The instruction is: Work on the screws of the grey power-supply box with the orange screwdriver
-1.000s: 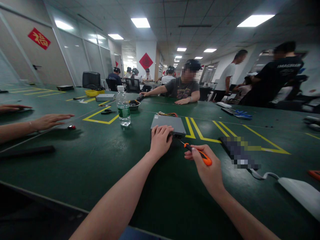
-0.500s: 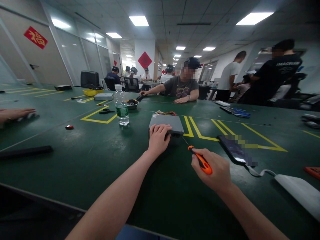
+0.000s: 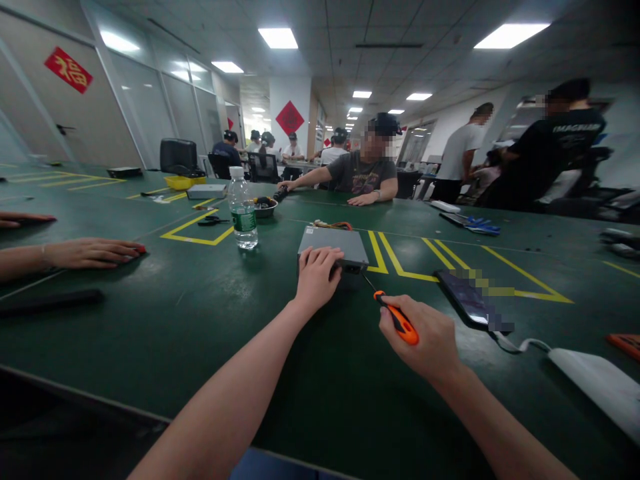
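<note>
A grey metal computer power supply [image 3: 350,241] lies on the green table, with a bundle of coloured wires [image 3: 334,225] at its far side. My left hand [image 3: 319,275] holds it, fingers over its top and the thumb by the near face. In my right hand [image 3: 427,337] is an orange and black screwdriver [image 3: 404,325], gripped by the handle. Its thin shaft points up and left, the tip at the lower right corner of the power supply's near face. Whether the tip sits in a screw is too small to tell.
A water bottle [image 3: 243,217] stands to the left, near a metal bowl [image 3: 265,209]. A phone [image 3: 463,297] with a white cable and a white power bank [image 3: 597,383] lie at right. Another person's hand [image 3: 103,253] rests on the table at left; someone sits opposite.
The screwdriver and my right hand have shifted slightly left, toward the power supply. At the left, another person's hand has reached in over the small red object. My left hand stays put.
</note>
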`<state>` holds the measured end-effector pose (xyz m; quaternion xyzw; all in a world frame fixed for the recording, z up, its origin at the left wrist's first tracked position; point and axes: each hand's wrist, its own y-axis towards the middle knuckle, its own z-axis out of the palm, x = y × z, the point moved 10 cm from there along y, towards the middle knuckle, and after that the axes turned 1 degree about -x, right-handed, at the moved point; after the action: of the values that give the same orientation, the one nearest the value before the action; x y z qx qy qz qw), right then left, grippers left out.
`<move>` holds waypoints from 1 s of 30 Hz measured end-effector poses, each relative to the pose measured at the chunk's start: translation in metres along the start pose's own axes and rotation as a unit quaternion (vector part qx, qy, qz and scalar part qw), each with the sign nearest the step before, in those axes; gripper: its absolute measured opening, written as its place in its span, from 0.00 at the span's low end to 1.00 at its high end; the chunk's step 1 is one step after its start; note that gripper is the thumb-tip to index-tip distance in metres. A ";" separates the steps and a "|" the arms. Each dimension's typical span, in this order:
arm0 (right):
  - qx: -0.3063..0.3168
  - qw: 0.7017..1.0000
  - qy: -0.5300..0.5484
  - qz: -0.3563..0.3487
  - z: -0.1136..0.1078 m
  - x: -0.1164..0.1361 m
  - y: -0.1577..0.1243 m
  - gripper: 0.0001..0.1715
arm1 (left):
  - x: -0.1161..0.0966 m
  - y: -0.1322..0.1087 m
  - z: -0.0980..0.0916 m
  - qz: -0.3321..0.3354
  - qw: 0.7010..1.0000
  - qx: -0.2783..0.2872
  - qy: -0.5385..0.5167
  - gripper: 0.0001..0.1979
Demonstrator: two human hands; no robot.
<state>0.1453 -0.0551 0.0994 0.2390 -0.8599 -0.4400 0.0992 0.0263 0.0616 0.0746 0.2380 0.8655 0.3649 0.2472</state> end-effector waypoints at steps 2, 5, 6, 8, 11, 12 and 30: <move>0.000 1.000 -0.005 -0.008 0.000 0.003 0.000 0.09 | 0.000 0.000 0.000 0.000 1.000 0.001 0.001 0.13; -0.009 1.000 -0.011 -0.012 -0.002 0.005 0.000 0.09 | 0.000 0.000 0.000 0.000 1.000 0.006 0.006 0.13; -0.011 1.000 -0.013 -0.013 -0.002 0.005 0.000 0.09 | 0.000 0.000 0.000 0.000 1.000 0.006 0.006 0.13; -0.013 1.000 -0.018 -0.013 -0.003 0.004 0.000 0.09 | 0.000 0.000 0.000 0.001 1.000 0.005 0.004 0.13; -0.013 1.000 -0.019 -0.011 -0.003 0.004 0.000 0.09 | 0.000 0.000 0.000 0.004 1.000 0.006 0.003 0.13; -0.012 1.000 -0.017 -0.012 -0.003 0.004 0.000 0.09 | 0.000 0.000 0.000 0.004 1.000 0.007 0.005 0.13; 0.017 1.000 -0.023 -0.001 0.001 0.005 -0.002 0.08 | 0.000 0.000 0.000 0.003 1.000 0.002 -0.003 0.14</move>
<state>0.1412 -0.0579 0.0976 0.2308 -0.8692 -0.4309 0.0748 0.0262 0.0617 0.0740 0.2424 0.8646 0.3631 0.2486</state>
